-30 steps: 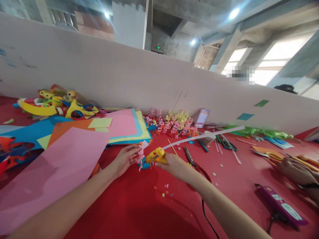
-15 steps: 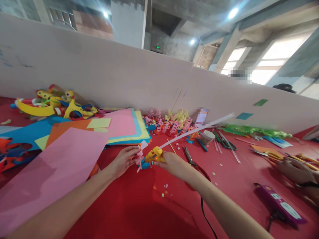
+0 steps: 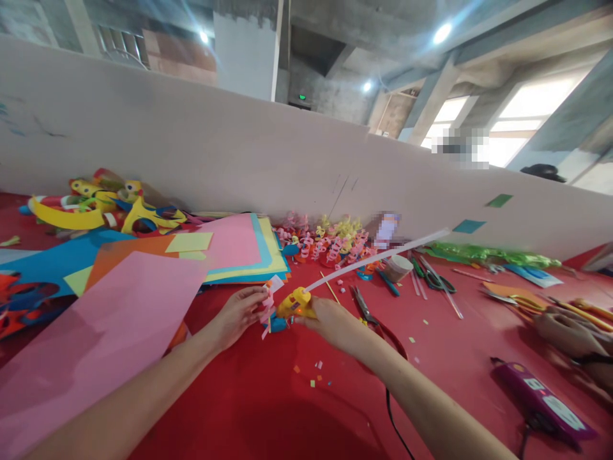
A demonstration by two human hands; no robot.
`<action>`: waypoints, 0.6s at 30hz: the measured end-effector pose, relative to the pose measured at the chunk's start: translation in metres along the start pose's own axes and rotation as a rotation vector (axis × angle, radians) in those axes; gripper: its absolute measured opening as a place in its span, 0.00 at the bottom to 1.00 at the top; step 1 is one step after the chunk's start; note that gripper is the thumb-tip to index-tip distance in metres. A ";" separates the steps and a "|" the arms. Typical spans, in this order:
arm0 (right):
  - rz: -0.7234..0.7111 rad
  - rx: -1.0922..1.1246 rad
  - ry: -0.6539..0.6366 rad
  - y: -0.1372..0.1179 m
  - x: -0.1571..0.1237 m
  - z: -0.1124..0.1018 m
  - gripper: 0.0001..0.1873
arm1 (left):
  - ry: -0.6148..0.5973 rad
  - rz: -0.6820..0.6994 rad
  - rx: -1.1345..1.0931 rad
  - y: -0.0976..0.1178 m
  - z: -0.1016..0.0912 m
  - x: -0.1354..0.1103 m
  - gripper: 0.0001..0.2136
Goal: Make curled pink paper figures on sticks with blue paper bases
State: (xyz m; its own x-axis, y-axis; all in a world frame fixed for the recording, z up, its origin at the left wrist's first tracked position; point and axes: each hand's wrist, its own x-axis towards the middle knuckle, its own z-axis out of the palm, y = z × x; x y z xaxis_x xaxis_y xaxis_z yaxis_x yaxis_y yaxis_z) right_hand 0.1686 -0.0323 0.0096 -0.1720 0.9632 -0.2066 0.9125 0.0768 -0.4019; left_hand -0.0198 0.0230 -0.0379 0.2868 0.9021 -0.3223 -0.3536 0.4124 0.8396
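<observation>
My right hand [image 3: 330, 322] is closed around a yellow hot glue gun [image 3: 297, 305], with a long white glue stick [image 3: 378, 257] sticking out of its back toward the upper right. The gun's nozzle points left at a small curled pink paper piece [image 3: 268, 305]. My left hand [image 3: 237, 312] pinches that paper piece just left of the nozzle, over the red table [image 3: 268, 409]. A black cord [image 3: 390, 409] trails from under my right forearm toward the near edge.
Large coloured paper sheets [image 3: 110, 313] cover the table's left side. Small curled paper figures [image 3: 330, 243] stand by the grey back wall. Scissors [image 3: 364, 303] lie right of the glue gun, a purple device [image 3: 543, 399] at the near right. Another person's hand [image 3: 565, 332] rests at the right edge.
The white glue stick's far end dipped, then rose slightly as the gun tilted. Both hands stay on the gun and paper piece. The view shifted a little.
</observation>
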 end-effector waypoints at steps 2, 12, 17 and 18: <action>0.004 -0.001 -0.007 -0.001 0.000 0.000 0.15 | -0.009 -0.002 -0.002 0.000 0.000 0.000 0.09; -0.005 0.028 -0.012 0.001 -0.001 0.000 0.15 | -0.013 -0.030 -0.022 0.000 0.000 0.001 0.10; 0.016 0.081 0.021 0.008 0.003 0.003 0.14 | 0.008 -0.016 -0.021 0.000 0.000 0.001 0.10; 0.034 0.129 0.012 0.012 0.004 0.002 0.14 | -0.005 -0.010 -0.022 0.000 0.000 0.002 0.10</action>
State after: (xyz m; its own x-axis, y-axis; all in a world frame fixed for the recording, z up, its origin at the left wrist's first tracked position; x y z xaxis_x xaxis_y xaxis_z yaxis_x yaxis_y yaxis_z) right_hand 0.1777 -0.0284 0.0021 -0.1367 0.9678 -0.2116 0.8620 0.0110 -0.5068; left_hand -0.0194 0.0244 -0.0387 0.2953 0.8972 -0.3285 -0.3703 0.4244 0.8263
